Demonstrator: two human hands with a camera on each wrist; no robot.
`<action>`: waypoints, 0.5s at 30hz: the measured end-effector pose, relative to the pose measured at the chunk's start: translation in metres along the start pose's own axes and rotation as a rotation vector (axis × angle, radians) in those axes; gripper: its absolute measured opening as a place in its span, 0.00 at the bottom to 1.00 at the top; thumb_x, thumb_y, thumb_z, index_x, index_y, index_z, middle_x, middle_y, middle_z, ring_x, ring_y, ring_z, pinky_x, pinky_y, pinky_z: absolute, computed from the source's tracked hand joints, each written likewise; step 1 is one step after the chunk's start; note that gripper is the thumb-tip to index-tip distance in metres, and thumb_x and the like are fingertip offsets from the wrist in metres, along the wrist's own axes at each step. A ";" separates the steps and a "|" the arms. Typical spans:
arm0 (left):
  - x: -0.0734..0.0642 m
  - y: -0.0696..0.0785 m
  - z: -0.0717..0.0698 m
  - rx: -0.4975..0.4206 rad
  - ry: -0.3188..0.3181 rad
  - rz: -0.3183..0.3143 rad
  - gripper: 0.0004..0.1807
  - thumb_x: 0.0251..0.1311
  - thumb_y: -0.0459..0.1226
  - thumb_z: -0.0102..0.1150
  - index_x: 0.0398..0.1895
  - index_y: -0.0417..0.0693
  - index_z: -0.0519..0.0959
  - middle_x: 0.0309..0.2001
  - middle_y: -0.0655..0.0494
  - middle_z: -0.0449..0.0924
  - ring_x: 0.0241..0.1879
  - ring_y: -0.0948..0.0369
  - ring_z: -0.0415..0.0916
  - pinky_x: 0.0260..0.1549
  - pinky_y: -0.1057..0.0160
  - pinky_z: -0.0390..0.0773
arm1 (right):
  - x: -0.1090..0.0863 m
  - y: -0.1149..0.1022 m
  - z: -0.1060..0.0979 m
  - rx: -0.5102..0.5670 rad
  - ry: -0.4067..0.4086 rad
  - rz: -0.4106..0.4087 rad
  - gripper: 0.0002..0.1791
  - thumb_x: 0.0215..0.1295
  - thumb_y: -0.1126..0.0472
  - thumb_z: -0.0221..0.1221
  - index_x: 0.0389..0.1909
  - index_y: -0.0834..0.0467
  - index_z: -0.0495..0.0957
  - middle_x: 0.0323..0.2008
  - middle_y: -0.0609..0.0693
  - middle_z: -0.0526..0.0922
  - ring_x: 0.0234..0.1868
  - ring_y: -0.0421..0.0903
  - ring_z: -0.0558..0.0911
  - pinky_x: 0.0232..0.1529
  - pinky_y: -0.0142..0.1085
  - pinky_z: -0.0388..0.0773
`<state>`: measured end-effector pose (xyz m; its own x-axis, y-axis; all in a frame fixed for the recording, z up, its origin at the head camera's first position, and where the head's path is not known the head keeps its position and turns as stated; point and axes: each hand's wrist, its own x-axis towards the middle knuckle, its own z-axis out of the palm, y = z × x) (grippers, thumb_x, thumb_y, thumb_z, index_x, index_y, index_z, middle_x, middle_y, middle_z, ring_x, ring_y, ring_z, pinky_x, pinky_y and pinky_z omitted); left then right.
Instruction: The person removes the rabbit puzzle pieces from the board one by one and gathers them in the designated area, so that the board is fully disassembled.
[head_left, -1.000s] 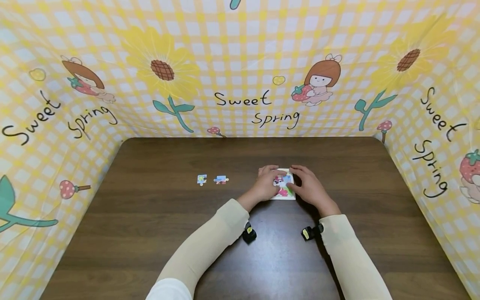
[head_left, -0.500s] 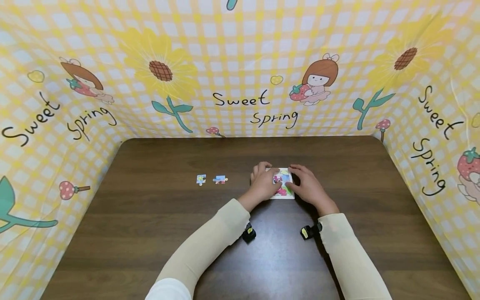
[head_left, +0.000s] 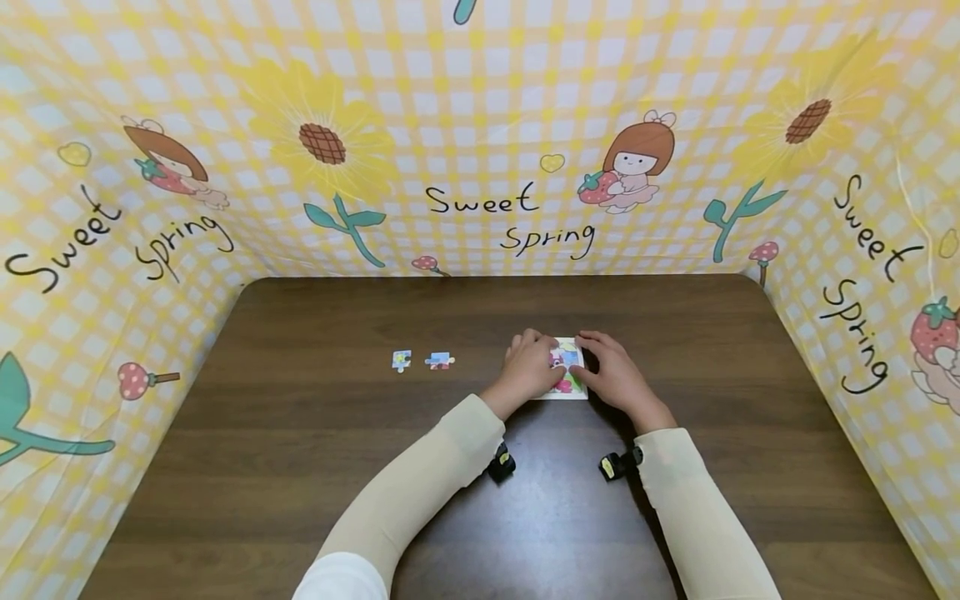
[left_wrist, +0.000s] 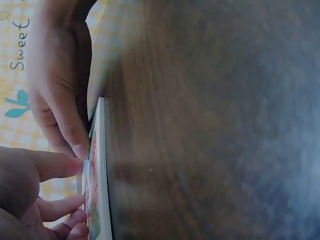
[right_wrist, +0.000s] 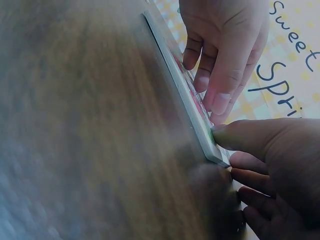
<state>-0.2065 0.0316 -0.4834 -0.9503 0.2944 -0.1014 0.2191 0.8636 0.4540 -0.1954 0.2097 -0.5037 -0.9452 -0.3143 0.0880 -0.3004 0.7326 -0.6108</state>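
Observation:
A small jigsaw puzzle [head_left: 572, 386] in a white-edged tray lies on the table, partly covered by both hands. Its picture shows pink, blue and green. My left hand [head_left: 528, 367] rests over its left part, and in the right wrist view the left fingertips [right_wrist: 220, 102] press on its face. At the right edge my right hand [head_left: 613, 367] grips the tray, thumb [right_wrist: 225, 135] on top and fingers along the side. The left hand hides whatever is under its palm. Two loose puzzle pieces, one yellow and blue [head_left: 401, 360] and one blue and pink [head_left: 440, 361], lie farther left.
The brown wooden table [head_left: 300, 467] is walled at the back and sides by a yellow checked cloth [head_left: 480, 125]. A black wrist camera [head_left: 501, 463] sits on the left wrist and another black camera [head_left: 613, 467] on the right.
My left hand shifts slightly left over the puzzle, then its fingers draw in and cover more of the face. The right hand stays at the right edge. Both loose pieces lie still.

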 end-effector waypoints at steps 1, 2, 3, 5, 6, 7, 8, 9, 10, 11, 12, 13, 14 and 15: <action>0.000 0.000 0.000 0.000 0.001 -0.001 0.26 0.61 0.48 0.62 0.61 0.48 0.77 0.60 0.49 0.68 0.57 0.53 0.63 0.53 0.54 0.67 | 0.000 0.000 0.000 0.002 0.001 -0.001 0.31 0.65 0.57 0.62 0.65 0.67 0.68 0.68 0.61 0.65 0.68 0.60 0.62 0.65 0.55 0.60; 0.000 0.000 0.000 -0.001 0.002 -0.003 0.26 0.61 0.48 0.62 0.61 0.49 0.76 0.60 0.49 0.69 0.57 0.53 0.63 0.53 0.54 0.67 | 0.000 0.000 0.001 0.001 0.002 -0.003 0.31 0.65 0.57 0.62 0.65 0.67 0.68 0.68 0.61 0.65 0.68 0.60 0.63 0.65 0.55 0.60; 0.000 -0.001 0.000 -0.006 0.003 -0.004 0.26 0.61 0.48 0.62 0.61 0.49 0.76 0.60 0.49 0.69 0.57 0.53 0.63 0.53 0.54 0.67 | 0.000 0.000 0.001 0.000 0.001 -0.004 0.31 0.65 0.57 0.62 0.65 0.67 0.68 0.68 0.61 0.65 0.68 0.60 0.63 0.65 0.55 0.60; 0.000 -0.001 0.001 -0.019 0.004 -0.006 0.26 0.62 0.48 0.61 0.62 0.50 0.77 0.60 0.50 0.69 0.57 0.53 0.64 0.53 0.54 0.67 | 0.000 0.000 0.001 0.000 0.000 -0.005 0.31 0.65 0.58 0.62 0.65 0.67 0.69 0.67 0.61 0.65 0.68 0.60 0.63 0.65 0.55 0.60; 0.000 -0.002 0.002 -0.028 0.006 -0.004 0.25 0.62 0.48 0.61 0.62 0.51 0.77 0.60 0.50 0.69 0.57 0.53 0.64 0.53 0.53 0.66 | 0.000 0.001 0.001 -0.002 0.000 -0.005 0.31 0.65 0.58 0.62 0.65 0.67 0.69 0.67 0.61 0.65 0.68 0.60 0.63 0.65 0.55 0.60; 0.001 -0.003 0.002 -0.036 0.006 -0.003 0.25 0.62 0.47 0.60 0.62 0.51 0.77 0.60 0.50 0.70 0.57 0.53 0.64 0.53 0.53 0.66 | 0.000 0.001 0.002 -0.003 -0.002 -0.005 0.31 0.65 0.58 0.62 0.65 0.67 0.68 0.67 0.61 0.65 0.68 0.60 0.63 0.65 0.55 0.59; 0.001 -0.004 0.003 -0.047 0.005 -0.001 0.25 0.63 0.47 0.60 0.62 0.52 0.77 0.60 0.51 0.70 0.57 0.54 0.64 0.53 0.53 0.66 | 0.000 0.001 0.002 -0.005 -0.002 -0.005 0.31 0.65 0.58 0.62 0.65 0.67 0.68 0.67 0.61 0.65 0.68 0.60 0.63 0.65 0.55 0.59; 0.002 -0.005 0.003 -0.057 0.005 0.002 0.24 0.63 0.47 0.59 0.62 0.52 0.77 0.60 0.51 0.70 0.57 0.53 0.64 0.53 0.53 0.66 | 0.000 0.001 0.002 -0.005 -0.002 -0.005 0.31 0.65 0.58 0.62 0.65 0.67 0.68 0.67 0.61 0.65 0.68 0.61 0.63 0.65 0.55 0.59; 0.002 -0.006 0.004 -0.069 0.003 0.005 0.24 0.64 0.47 0.58 0.63 0.53 0.77 0.60 0.51 0.70 0.57 0.53 0.65 0.53 0.53 0.66 | 0.000 0.002 0.002 -0.006 -0.001 -0.005 0.31 0.65 0.57 0.62 0.65 0.67 0.68 0.67 0.61 0.65 0.68 0.61 0.63 0.65 0.55 0.59; 0.002 -0.007 0.004 -0.084 0.000 0.007 0.24 0.65 0.47 0.58 0.63 0.53 0.76 0.60 0.51 0.70 0.58 0.53 0.65 0.54 0.52 0.65 | 0.000 0.002 0.002 -0.008 -0.002 -0.005 0.31 0.65 0.57 0.62 0.65 0.67 0.68 0.67 0.61 0.65 0.68 0.61 0.63 0.65 0.55 0.59; 0.003 -0.008 0.004 -0.098 -0.002 0.008 0.24 0.66 0.47 0.57 0.63 0.53 0.76 0.60 0.51 0.70 0.58 0.53 0.64 0.54 0.52 0.65 | 0.000 0.002 0.002 -0.009 -0.003 -0.006 0.31 0.65 0.57 0.62 0.65 0.67 0.68 0.67 0.61 0.65 0.68 0.61 0.62 0.65 0.55 0.59; 0.003 -0.009 0.004 -0.115 -0.004 0.008 0.23 0.66 0.47 0.56 0.63 0.53 0.76 0.60 0.51 0.70 0.59 0.53 0.64 0.54 0.52 0.65 | 0.000 0.002 0.002 -0.010 -0.005 -0.007 0.31 0.65 0.57 0.62 0.65 0.68 0.68 0.67 0.62 0.65 0.68 0.61 0.62 0.65 0.55 0.59; 0.003 -0.010 0.004 -0.132 -0.007 0.008 0.23 0.67 0.47 0.56 0.63 0.53 0.76 0.60 0.51 0.70 0.59 0.53 0.64 0.55 0.51 0.64 | 0.000 0.002 0.002 -0.011 -0.005 -0.007 0.31 0.66 0.57 0.62 0.65 0.68 0.68 0.67 0.62 0.65 0.68 0.61 0.62 0.65 0.55 0.59; 0.003 -0.011 0.004 -0.148 -0.009 0.006 0.23 0.67 0.47 0.56 0.63 0.53 0.76 0.60 0.51 0.70 0.59 0.53 0.64 0.55 0.51 0.64 | 0.000 0.002 0.002 -0.012 -0.006 -0.007 0.31 0.66 0.57 0.62 0.65 0.68 0.68 0.67 0.62 0.65 0.68 0.61 0.62 0.65 0.55 0.59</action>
<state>-0.2113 0.0249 -0.4916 -0.9467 0.3040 -0.1061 0.1893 0.7921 0.5803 -0.1958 0.2099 -0.5065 -0.9422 -0.3236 0.0873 -0.3089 0.7374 -0.6007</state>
